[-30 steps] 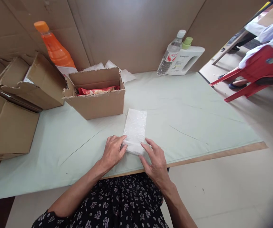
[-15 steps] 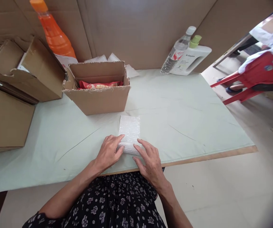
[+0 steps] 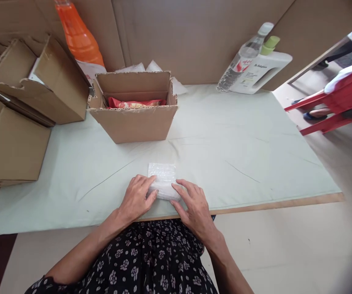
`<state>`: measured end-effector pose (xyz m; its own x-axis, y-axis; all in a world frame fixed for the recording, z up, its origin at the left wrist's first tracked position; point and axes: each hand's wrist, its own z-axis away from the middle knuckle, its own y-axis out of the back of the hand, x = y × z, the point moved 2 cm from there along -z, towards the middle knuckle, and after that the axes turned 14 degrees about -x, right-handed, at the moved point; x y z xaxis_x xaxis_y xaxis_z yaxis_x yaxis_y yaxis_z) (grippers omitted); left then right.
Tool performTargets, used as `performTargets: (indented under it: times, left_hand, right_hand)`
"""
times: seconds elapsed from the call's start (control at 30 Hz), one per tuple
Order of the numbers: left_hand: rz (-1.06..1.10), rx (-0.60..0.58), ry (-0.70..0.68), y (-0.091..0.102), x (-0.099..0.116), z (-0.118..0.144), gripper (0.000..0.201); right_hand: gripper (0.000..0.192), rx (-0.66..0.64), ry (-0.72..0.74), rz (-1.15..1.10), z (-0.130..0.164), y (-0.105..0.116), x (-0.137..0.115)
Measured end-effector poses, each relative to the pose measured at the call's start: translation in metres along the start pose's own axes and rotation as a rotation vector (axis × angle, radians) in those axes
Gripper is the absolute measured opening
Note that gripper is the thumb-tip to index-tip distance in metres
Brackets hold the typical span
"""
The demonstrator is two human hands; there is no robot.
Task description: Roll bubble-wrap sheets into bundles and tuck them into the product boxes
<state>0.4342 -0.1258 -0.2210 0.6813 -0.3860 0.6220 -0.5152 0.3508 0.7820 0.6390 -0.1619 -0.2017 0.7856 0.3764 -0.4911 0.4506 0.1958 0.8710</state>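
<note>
Pale green cloth (image 3: 225, 122) covers the table (image 3: 310, 201). Cardboard boxes (image 3: 13, 147) stand at ten o'clock from the bubble wrap (image 3: 162, 173), with a single open box (image 3: 142, 124) at eleven. Behind it, also towards eleven, is an orange bottle (image 3: 79, 38); around one o'clock, a white jug (image 3: 249, 83) and a slimmer clear bottle (image 3: 234, 73) stand close together. At eight o'clock, the left hand (image 3: 134, 196) holds the wrap's left end, fingers and thumb narrowly parted; at four, the right hand (image 3: 197, 206) holds the right end likewise. The wrap lies folded near the table's front edge. A red packet (image 3: 137, 104) shows inside the open box.
</note>
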Motion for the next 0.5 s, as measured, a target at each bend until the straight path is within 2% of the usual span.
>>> performTargets:
  times: [0.07, 0.13, 0.27, 0.37, 0.43, 0.5]
  left_hand:
    - [-0.041, 0.03, 0.062, 0.003, -0.003, -0.006, 0.036]
    - [0.046, 0.051, 0.119, 0.006, -0.007, -0.006, 0.041]
    - [0.57, 0.079, 0.275, 0.006, -0.011, 0.008, 0.072]
    - [0.972, 0.062, 0.257, 0.003, -0.005, 0.013, 0.09]
    - [1.078, 0.045, 0.23, 0.003, 0.002, 0.012, 0.089]
    - [1.045, 0.036, 0.24, 0.005, 0.006, 0.008, 0.084]
  right_hand:
    - [0.036, -0.019, 0.029, 0.073, -0.008, -0.007, 0.0]
    - [0.033, -0.026, 0.056, 0.088, -0.019, -0.015, 0.003]
    - [0.028, 0.113, -0.028, -0.076, -0.035, -0.024, 0.01]
    - [0.025, 0.077, -0.022, -0.234, -0.036, -0.025, 0.005]
    - [0.021, 0.002, 0.021, -0.28, -0.032, -0.024, 0.0]
    - [0.021, -0.017, 0.028, -0.283, -0.026, -0.02, -0.002]
